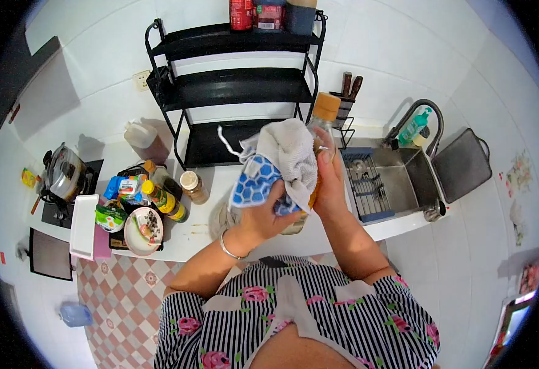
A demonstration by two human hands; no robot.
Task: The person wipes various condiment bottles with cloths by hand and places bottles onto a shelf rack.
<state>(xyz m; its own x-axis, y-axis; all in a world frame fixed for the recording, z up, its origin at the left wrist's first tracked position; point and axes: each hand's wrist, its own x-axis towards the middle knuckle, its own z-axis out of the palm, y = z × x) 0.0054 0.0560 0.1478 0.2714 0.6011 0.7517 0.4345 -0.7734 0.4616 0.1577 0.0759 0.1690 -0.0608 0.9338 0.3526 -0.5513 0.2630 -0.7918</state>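
Observation:
My right hand (331,192) is wrapped round a clear bottle (320,130) with an orange-brown cap, held upright over the counter. Amber liquid shows low in it, partly covered by my fingers. My left hand (264,216) grips a cleaning cloth (287,150), light grey on one side and blue-and-white hexagons on the other. The cloth is bunched against the bottle's left side, and a white loop dangles from its corner. Behind my left forearm, a clear glass container (221,220) is partly hidden.
A black three-tier rack (235,89) stands against the wall, with several containers on top. Left are a yellow-capped bottle (166,202), a spice jar (194,186), a bowl (144,230) and a glass-lidded pot (66,169). Right are a sink (408,178), a dish rack (368,184) and knives (351,86).

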